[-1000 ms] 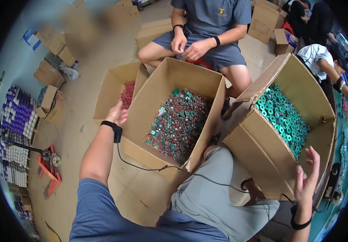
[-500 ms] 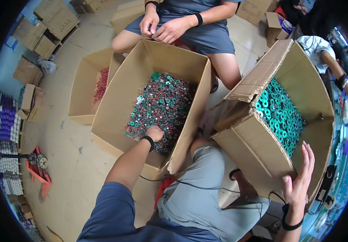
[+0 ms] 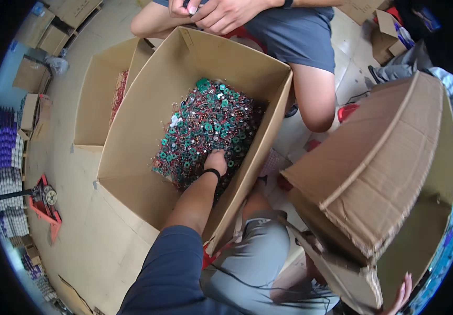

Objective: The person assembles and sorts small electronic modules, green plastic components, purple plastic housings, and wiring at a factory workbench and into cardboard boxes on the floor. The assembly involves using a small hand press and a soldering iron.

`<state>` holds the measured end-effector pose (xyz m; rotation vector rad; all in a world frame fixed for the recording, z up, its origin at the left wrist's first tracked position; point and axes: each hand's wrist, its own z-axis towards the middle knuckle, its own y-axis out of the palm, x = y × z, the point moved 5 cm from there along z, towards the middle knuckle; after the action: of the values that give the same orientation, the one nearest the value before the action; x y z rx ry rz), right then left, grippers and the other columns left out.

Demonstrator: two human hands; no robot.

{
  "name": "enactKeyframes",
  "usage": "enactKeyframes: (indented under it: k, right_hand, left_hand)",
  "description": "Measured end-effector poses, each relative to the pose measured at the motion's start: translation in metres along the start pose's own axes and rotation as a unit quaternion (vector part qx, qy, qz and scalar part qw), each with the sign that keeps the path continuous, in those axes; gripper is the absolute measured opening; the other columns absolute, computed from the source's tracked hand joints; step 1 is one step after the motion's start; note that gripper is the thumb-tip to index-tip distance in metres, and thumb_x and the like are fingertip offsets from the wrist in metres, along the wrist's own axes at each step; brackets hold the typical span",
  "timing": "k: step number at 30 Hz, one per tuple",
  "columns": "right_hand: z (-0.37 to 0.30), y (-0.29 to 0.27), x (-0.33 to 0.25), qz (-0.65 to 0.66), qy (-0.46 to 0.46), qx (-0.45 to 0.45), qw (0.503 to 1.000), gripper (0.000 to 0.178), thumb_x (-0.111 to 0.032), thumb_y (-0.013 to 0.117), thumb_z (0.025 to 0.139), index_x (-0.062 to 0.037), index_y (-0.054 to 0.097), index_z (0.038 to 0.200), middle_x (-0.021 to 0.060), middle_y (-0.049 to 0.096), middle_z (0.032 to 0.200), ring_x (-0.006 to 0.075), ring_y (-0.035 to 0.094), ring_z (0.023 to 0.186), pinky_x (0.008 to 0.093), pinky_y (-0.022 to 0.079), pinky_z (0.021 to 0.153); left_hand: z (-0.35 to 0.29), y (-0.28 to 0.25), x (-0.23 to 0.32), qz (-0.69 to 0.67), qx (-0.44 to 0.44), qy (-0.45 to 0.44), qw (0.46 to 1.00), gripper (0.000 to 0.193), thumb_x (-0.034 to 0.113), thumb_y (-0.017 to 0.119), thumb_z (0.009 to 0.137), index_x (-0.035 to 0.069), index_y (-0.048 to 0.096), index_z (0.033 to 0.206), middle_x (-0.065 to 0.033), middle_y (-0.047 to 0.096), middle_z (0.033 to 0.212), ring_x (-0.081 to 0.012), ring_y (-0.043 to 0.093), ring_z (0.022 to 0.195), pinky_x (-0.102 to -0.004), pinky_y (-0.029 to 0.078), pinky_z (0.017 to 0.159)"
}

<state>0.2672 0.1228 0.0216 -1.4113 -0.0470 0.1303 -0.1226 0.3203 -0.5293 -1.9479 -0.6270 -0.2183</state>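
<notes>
My left hand (image 3: pixel 216 160) reaches into the middle cardboard box (image 3: pixel 137 126), down at the near part of a heap of small electronic parts (image 3: pixel 210 118). The heap mixes green ring-shaped pieces, thin red wires and small shiny bits. Its fingers look curled in among the parts, and what they hold, if anything, is hidden. At the lower right edge my right hand (image 3: pixel 404 292) shows only in part, fingers stretched out, beside the right-hand cardboard box (image 3: pixel 378 168). That box is tilted, and its raised flap hides the contents.
Across the middle box sits another person, whose hands (image 3: pixel 213 14) are together above its far rim. A smaller box (image 3: pixel 92 100) with red parts stands to the left. Further left are a red pallet jack (image 3: pixel 45 205) and stacked purple and white goods (image 3: pixel 6 136).
The view has shifted. My left hand has moved right within the heap. The right-hand box has tipped, hiding its green rings, and my right hand has dropped toward the lower edge.
</notes>
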Motion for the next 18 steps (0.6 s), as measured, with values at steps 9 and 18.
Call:
enactKeyframes:
  k: [9, 18]
  right_hand:
    - [-0.007, 0.012, 0.008, -0.026, -0.010, -0.017, 0.999, 0.075, -0.060, 0.039, 0.098, 0.0036, 0.044, 0.137, 0.0306, 0.049, 0.137, 0.0451, 0.050, 0.125, 0.0603, 0.042, 0.102]
    - [0.003, 0.016, 0.001, -0.016, -0.023, -0.005, 1.000, 0.072, -0.057, 0.042, 0.099, 0.0025, 0.044, 0.139, 0.0280, 0.051, 0.136, 0.0453, 0.049, 0.126, 0.0584, 0.041, 0.105]
  left_hand:
    - [0.046, 0.048, 0.014, 0.092, 0.009, 0.016, 0.996, 0.023, 0.007, 0.051, 0.092, 0.007, 0.061, 0.113, -0.0153, 0.057, 0.124, -0.0351, 0.061, 0.110, -0.0456, 0.055, 0.089]
    - [0.033, 0.036, 0.004, 0.046, 0.060, 0.023, 0.997, 0.020, 0.011, 0.058, 0.090, 0.008, 0.061, 0.109, -0.0165, 0.061, 0.112, -0.0357, 0.063, 0.106, -0.0470, 0.055, 0.086]
